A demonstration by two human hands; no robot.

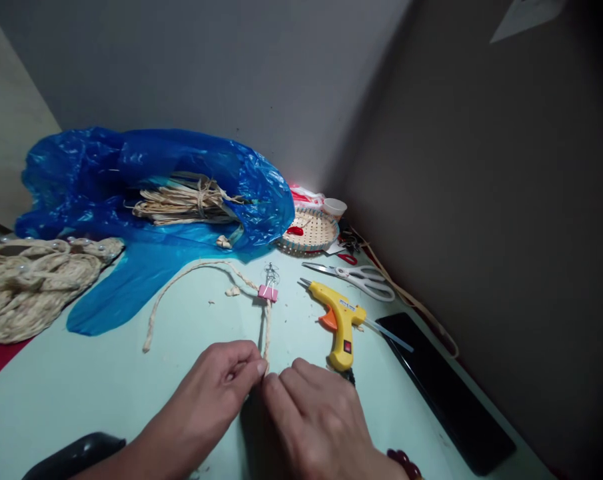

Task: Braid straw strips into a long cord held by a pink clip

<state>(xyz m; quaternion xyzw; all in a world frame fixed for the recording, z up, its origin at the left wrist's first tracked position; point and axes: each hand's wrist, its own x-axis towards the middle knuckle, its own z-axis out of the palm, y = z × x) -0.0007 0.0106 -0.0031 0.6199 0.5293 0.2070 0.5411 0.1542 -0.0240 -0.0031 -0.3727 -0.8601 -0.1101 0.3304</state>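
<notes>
A pale braided fibre cord [268, 327] runs from a pink binder clip [268, 293] down to my hands. My left hand [226, 377] is closed, thumb and forefinger pinching the cord at its near end. Right beside it, my right hand [311, 407] is curled, its fingertips closed at the same spot; the strands under them are hidden. Beyond the clip, the cord's other part [181, 270] curves left across the table and ends loose. To the right of my hands lies a yellow glue gun [338, 313] with an orange trigger and a glue stick in its back.
Behind, a blue plastic bag [96, 173] holds a bundle of dry fibre [186, 200]. White-handled scissors [361, 277], a shallow woven basket [311, 230] and a black flat object [446, 393] lie right. A braided, beaded piece [46, 287] sits left. A dark object [76, 457] is near the front.
</notes>
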